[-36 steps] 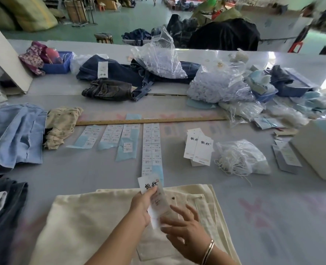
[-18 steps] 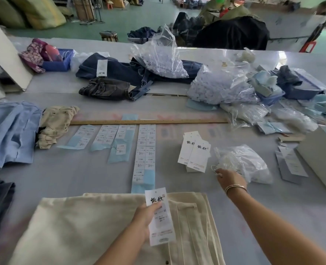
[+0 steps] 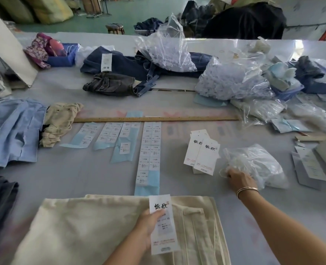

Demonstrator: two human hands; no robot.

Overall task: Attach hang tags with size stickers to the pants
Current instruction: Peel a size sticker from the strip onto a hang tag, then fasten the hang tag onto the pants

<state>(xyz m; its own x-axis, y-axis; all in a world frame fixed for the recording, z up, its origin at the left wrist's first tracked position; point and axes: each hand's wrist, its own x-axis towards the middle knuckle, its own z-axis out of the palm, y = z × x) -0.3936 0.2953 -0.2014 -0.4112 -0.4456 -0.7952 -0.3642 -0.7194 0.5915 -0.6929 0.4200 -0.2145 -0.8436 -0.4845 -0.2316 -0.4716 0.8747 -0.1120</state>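
Hang tag (image 3: 163, 224) in left hand (image 3: 148, 224)

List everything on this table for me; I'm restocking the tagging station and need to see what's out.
Cream pants: one, cream, near edge.
Held hang tag: one, white, sticker on it, over the pants.
Hang tag stack: one pile, white, centre right.
Sticker sheets: four strips, white on blue backing, centre.
Ruler: one, wooden, beyond the strips.
String bag: one, clear, right.
Clear bags: several, far right.
Denim garments: a few, dark blue, far centre.
Light blue garment: one, left.
Beige garment: one, crumpled, left.
Blue bin: one, far left.
Left hand: holds the tag.
Right hand: at the string bag.
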